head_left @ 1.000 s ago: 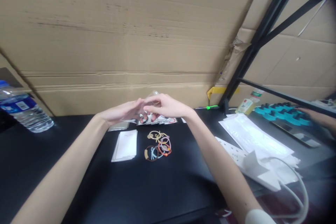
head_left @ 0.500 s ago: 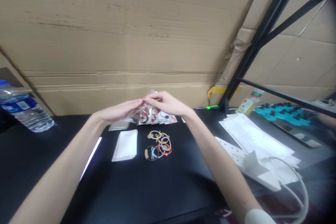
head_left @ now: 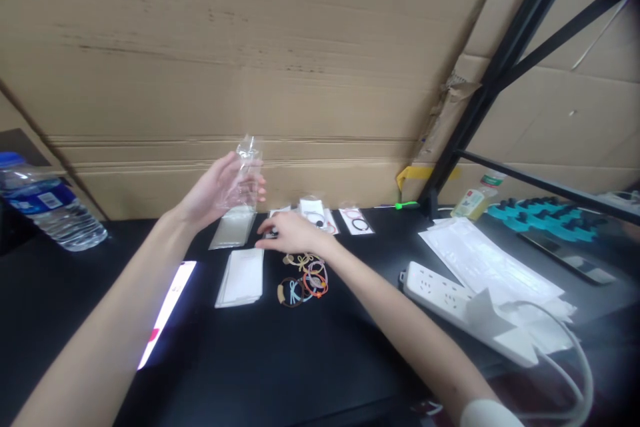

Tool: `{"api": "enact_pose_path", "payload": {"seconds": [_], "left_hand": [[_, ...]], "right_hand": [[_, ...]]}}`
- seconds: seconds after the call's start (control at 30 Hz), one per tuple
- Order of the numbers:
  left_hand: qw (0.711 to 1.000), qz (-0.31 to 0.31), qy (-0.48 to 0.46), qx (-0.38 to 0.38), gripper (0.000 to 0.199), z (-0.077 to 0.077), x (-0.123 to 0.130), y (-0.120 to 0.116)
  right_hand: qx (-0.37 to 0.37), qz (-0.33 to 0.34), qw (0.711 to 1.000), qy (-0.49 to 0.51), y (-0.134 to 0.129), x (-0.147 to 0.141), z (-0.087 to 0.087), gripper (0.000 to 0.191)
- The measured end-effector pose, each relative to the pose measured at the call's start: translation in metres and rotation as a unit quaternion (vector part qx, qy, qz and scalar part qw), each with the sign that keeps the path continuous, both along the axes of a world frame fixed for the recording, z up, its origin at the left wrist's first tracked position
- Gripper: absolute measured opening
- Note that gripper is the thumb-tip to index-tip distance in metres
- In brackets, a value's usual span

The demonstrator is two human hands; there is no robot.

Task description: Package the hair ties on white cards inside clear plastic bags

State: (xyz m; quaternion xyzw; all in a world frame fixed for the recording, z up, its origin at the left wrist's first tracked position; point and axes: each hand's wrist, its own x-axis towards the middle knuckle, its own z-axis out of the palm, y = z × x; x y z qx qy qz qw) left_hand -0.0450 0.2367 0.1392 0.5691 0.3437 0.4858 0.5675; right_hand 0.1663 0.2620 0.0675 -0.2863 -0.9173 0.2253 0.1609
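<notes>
Bagging underway, one pouch up and empty.

Hair ties [head_left: 302, 278] lie loose in a small heap on the table [head_left: 310, 360] nearest me, beside a stack of white cards [head_left: 241, 277]. Just past them my right hand [head_left: 293, 234] rests palm down, fingers spread flat over the cards and ties, gripping nothing I can see. Further off, my left hand [head_left: 220, 190] pinches a clear pouch [head_left: 243, 173] upright in the air, thumb and fingers closed on it. Beyond lie filled packs [head_left: 334, 220] by the cardboard wall; I judge several done, this heap left.
</notes>
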Motion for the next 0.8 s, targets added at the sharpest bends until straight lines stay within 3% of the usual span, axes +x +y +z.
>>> {"api": "enact_pose_path", "payload": {"seconds": [0.1,0.3,0.43,0.6,0.7,0.8], "left_hand": [[1.000,-0.008,-0.007,0.011,0.061,0.003,0.006,-0.003],[1.000,-0.018,-0.005,0.025,0.067,0.007,0.015,-0.009],[1.000,-0.006,0.006,0.029,0.069,0.004,0.014,-0.007],[0.999,-0.002,0.008,0.032,0.071,-0.002,0.014,-0.003],[0.999,-0.010,0.010,0.032,0.070,-0.006,0.015,0.000],[0.999,-0.022,0.005,0.030,0.070,-0.008,0.016,0.002]], "right_hand": [[0.017,0.000,0.998,-0.068,-0.015,-0.019,-0.016,0.065],[0.040,-0.024,0.991,-0.123,-0.023,-0.023,-0.020,0.068],[0.044,-0.030,0.995,-0.086,-0.020,-0.018,-0.008,0.052],[-0.095,0.026,0.995,0.021,-0.012,-0.006,0.011,0.025],[-0.106,0.057,0.992,0.048,-0.005,0.006,0.024,0.023],[-0.076,0.035,0.995,0.051,0.000,0.025,0.043,0.029]]}}
